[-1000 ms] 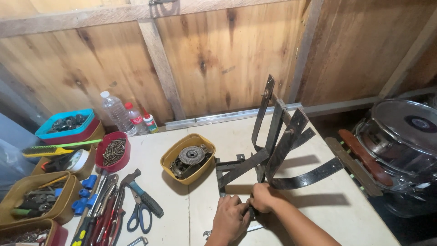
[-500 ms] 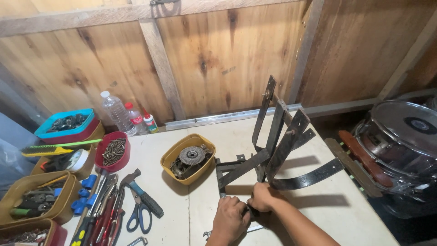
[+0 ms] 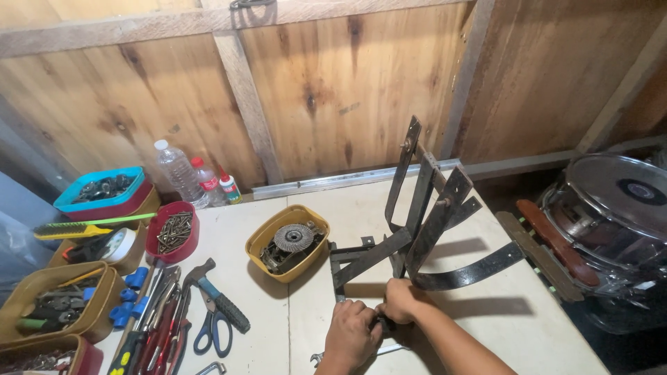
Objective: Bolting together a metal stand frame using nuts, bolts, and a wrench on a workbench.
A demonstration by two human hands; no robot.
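A dark metal bracket frame [image 3: 429, 221] made of flat bars stands on the white worktable [image 3: 306, 326], its bars rising toward the wooden wall. My left hand [image 3: 351, 335] and my right hand [image 3: 399, 302] meet at the frame's lower front corner. Both hands are closed around a small dark part there, where the bars join. What the fingers hold is hidden. A wrench end [image 3: 318, 358] lies on the table just below my left hand.
A yellow tub [image 3: 287, 242] with a wire wheel sits left of the frame. Pliers, scissors [image 3: 214, 331] and screwdrivers lie at front left, beside bins of screws [image 3: 172, 232] and plastic bottles [image 3: 178, 173]. A glass-lidded pot [image 3: 611, 208] stands off the table's right edge.
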